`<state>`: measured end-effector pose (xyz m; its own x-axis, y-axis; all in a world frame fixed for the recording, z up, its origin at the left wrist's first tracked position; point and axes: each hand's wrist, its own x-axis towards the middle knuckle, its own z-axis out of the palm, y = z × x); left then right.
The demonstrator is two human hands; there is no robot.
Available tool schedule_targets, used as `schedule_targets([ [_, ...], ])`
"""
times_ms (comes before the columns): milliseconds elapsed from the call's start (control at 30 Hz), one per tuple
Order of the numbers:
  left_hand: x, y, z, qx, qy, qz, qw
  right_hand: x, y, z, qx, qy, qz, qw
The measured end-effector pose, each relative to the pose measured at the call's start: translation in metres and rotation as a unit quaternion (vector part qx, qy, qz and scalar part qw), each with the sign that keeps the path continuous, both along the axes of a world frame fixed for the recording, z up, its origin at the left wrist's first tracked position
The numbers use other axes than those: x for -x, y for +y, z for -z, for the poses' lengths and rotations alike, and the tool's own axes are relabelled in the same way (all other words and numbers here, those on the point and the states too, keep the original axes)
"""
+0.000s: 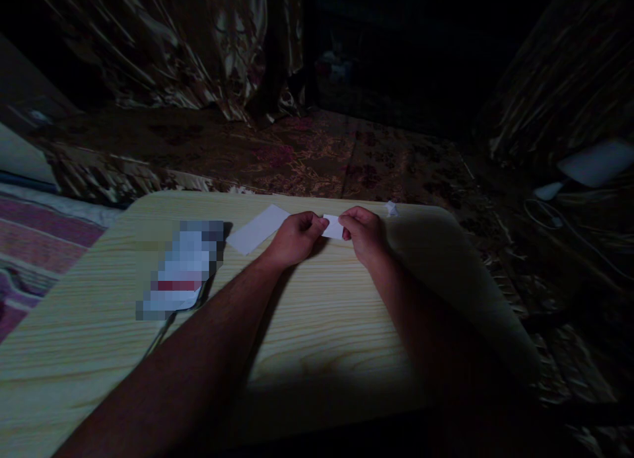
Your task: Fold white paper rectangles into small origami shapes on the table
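A small piece of white paper [333,227] is stretched between my two hands, just over the far half of the wooden table. My left hand [298,238] pinches its left edge between thumb and fingers. On the opposite edge, my right hand [363,231] grips the paper the same way. Left of my left hand, a larger white sheet [259,229] lies flat on the table. Beyond my right hand, near the far edge, sits a small folded or crumpled white paper piece [391,209]. My fingers cover parts of the held paper.
A pixelated, phone-like device [185,263] with a cable rests on the left of the wooden table [317,339]. Behind the table stands a surface covered with patterned cloth [297,144]. A white object with a cord [597,164] is at the right. Striped fabric [44,227] shows at left.
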<state>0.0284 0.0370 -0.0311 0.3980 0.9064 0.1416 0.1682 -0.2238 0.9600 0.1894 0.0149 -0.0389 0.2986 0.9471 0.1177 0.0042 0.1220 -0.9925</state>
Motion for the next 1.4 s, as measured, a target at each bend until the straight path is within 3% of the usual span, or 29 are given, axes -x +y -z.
schedule_targets([
  [167, 0.001, 0.0, 0.0, -0.026, 0.032, -0.001, 0.999, 0.0, 0.0, 0.001, -0.002, 0.009, 0.0, 1.0],
  [533, 0.002, -0.001, -0.001, 0.001, 0.004, 0.029, 1.0, -0.004, 0.004, 0.001, -0.002, 0.028, 0.012, 1.0],
  [667, 0.0, -0.001, -0.003, -0.007, -0.022, 0.015, 1.0, -0.004, 0.003, 0.002, -0.004, 0.021, -0.001, 1.0],
  [867, -0.001, 0.001, 0.002, -0.03, 0.03, -0.007, 0.999, -0.002, 0.004, 0.005, -0.028, 0.021, -0.014, 0.999],
  [1067, 0.0, 0.005, 0.005, 0.014, -0.057, -0.061, 0.996, 0.001, 0.003, 0.006, -0.013, 0.002, -0.04, 0.999],
  [1233, -0.001, 0.006, 0.003, 0.024, -0.126, -0.116, 0.985, 0.005, 0.0, 0.005, 0.0, -0.09, -0.077, 0.993],
  [1400, -0.001, 0.006, 0.002, 0.041, -0.143, -0.103, 0.983, 0.009, -0.003, 0.001, -0.012, -0.143, -0.1, 0.985],
])
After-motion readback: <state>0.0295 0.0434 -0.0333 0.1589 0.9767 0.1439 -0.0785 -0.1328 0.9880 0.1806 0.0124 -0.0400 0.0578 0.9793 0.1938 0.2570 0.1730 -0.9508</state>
